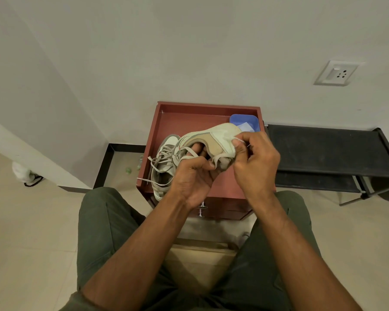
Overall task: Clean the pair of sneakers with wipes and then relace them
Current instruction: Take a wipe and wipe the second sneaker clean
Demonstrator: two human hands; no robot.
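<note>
A beige sneaker [213, 140] is held above the red worktop [189, 122]. The left hand [192, 178] clasps it in a curled grip; the right hand [254, 162] pinches its lace [238, 140]. The second sneaker [164, 171] lies on the worktop, a blue tray [245, 120] behind.

A red cabinet top [189, 122] carries a sneaker [164, 173] and blue tub [245, 121].
</note>
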